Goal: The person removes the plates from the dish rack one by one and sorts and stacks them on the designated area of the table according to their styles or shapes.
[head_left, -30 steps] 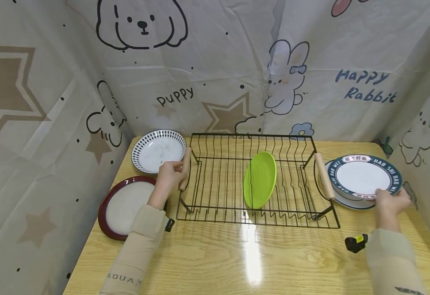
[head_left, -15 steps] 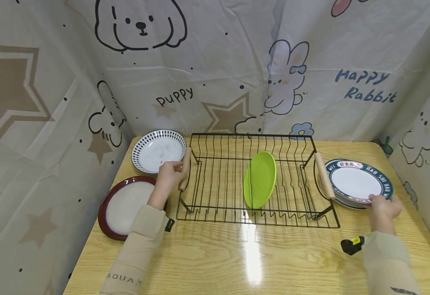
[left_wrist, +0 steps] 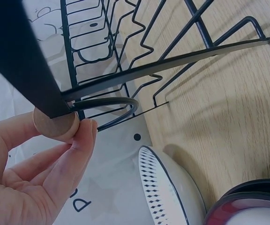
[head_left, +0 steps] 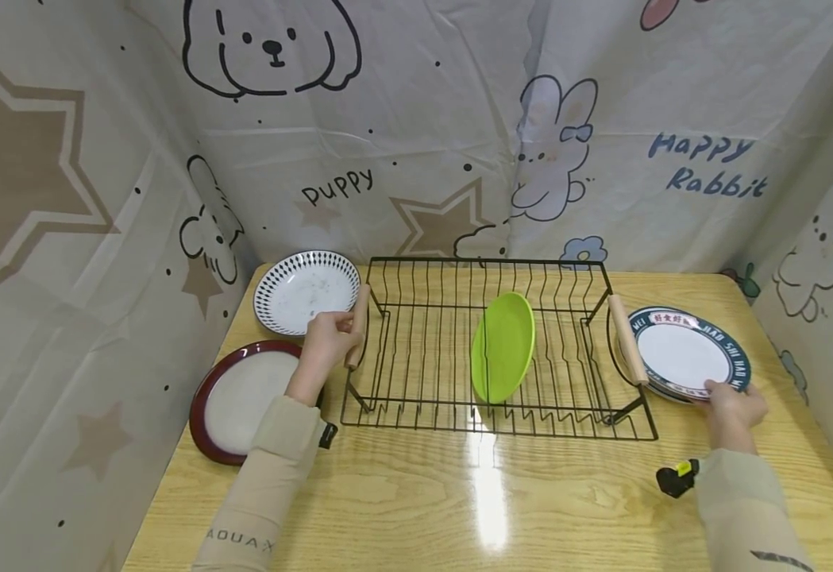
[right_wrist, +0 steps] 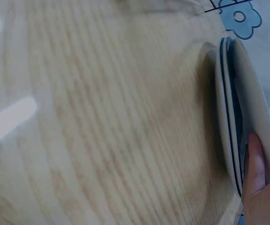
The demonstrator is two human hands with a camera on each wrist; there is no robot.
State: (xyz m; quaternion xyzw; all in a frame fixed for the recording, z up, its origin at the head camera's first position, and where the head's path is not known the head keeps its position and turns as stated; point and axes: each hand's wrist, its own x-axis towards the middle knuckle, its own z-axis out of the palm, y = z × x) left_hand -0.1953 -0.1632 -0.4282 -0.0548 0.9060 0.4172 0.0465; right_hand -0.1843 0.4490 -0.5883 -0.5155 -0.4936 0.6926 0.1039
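My left hand [head_left: 328, 347] pinches the left wooden handle [left_wrist: 55, 126] of a black wire dish rack [head_left: 423, 401]. A lime green plate [head_left: 505, 349] leans upright in the rack's slots. To the right, my right hand [head_left: 734, 409] grips the near right rim of a white plate [head_left: 684, 355] with a dark green lettered border. That plate lies over other plates [right_wrist: 225, 93]; in the right wrist view a finger [right_wrist: 255, 159] sits in the gap between its underside and the stack, with the gap narrowing toward the far end.
Left of the rack are a white bowl [head_left: 306, 290] with a black diamond-patterned rim and a maroon-rimmed plate [head_left: 244, 405], partly behind the left forearm. The wooden table [head_left: 402, 500] meets printed cloth walls [head_left: 423, 119] at the back and sides.
My right hand has moved left and slightly toward me with the green-bordered plate, which now covers most of the plates beneath. The left hand and the rack stay in place.
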